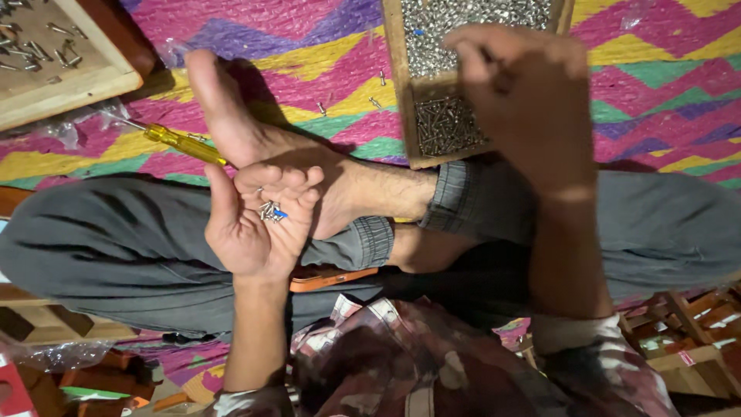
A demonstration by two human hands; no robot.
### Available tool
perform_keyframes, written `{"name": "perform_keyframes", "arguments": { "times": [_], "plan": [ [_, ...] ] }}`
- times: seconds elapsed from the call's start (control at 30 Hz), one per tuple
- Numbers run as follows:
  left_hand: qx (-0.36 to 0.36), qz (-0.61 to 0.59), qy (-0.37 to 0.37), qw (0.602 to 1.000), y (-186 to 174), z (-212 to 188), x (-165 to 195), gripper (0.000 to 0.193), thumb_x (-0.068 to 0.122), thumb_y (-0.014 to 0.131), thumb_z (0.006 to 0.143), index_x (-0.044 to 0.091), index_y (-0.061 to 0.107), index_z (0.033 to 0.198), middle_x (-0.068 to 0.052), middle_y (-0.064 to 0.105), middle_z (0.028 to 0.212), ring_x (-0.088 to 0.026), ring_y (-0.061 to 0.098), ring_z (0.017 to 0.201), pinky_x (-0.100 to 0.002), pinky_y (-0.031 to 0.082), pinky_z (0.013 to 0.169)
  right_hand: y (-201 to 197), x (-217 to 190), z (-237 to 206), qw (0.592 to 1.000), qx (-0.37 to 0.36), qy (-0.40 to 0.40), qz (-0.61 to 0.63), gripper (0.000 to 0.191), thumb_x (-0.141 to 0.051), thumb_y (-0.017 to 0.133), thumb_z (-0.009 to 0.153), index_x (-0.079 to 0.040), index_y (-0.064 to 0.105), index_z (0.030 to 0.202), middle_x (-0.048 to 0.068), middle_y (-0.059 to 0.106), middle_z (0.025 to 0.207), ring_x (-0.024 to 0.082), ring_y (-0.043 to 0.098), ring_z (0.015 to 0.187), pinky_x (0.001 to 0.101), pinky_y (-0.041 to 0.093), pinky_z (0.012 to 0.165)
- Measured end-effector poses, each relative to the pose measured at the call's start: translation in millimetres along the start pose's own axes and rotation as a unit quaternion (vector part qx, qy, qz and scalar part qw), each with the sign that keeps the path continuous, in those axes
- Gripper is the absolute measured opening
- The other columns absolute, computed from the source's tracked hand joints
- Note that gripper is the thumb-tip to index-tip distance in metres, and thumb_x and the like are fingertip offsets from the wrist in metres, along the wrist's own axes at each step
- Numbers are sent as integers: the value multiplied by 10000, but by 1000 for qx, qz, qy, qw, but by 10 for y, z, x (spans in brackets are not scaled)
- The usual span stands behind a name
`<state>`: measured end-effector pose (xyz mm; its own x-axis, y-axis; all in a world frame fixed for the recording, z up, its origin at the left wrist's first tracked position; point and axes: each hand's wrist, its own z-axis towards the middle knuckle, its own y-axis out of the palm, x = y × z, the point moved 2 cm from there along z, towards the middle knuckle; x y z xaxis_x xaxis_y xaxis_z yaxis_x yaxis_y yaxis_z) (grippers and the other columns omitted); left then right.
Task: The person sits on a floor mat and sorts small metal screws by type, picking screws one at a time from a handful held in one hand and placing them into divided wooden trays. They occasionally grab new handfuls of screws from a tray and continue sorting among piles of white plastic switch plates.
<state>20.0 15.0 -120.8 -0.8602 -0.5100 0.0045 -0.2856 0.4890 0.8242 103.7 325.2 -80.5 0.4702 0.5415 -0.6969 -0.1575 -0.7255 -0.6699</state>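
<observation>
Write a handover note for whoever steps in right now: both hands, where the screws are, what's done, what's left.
Left hand: open, palm up over the lap, cupping a small pile of screws with one blue piece among them.
Right hand: raised over the wooden tray, fingers bunched; whether it pinches anything cannot be told.
Things: the tray holds silvery screws in its far compartment and darker ones in the near one. A yellow-handled screwdriver lies on the patterned mat by the bare foot. A few loose screws lie on the mat.
Done: a handful gathered in the left palm.
Left: most screws remain in the tray.
</observation>
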Motion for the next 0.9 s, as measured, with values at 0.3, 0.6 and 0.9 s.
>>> {"name": "perform_keyframes", "arguments": {
  "times": [0.3, 0.6, 0.9],
  "plan": [
    [-3, -10, -6, 1000, 15, -10, 0, 740, 493, 240, 1219, -107, 671, 1258, -293, 711, 1234, -421, 632, 1295, -451, 546, 1106, -435, 425, -191, 989, 88, 108, -55, 320, -39, 631, 1118, 63, 542, 829, 85, 466, 652, 119, 396, 570, 301, 204, 527],
    [-2, -3, -1, 1000, -2, 1, -1, 737, 492, 246, 1220, -109, 672, 1257, -295, 710, 1233, -427, 633, 1289, -459, 551, 1096, -125, -56, -87, 991, 55, -72, -94, 247, 49, 623, 1035, 20, 718, 1261, 162, 682, 926, 217, 668, 775, 355, 517, 734],
    [-1, 14, 7, 1000, -9, -10, -3, 728, 496, 259, 1233, -92, 688, 1253, -275, 723, 1224, -413, 643, 1280, -444, 560, 1081, -180, -165, -21, 995, 8, -50, -87, 241, 119, 600, 925, -7, 772, 1039, 147, 708, 855, 230, 662, 720, 351, 519, 691]
  ]
}}
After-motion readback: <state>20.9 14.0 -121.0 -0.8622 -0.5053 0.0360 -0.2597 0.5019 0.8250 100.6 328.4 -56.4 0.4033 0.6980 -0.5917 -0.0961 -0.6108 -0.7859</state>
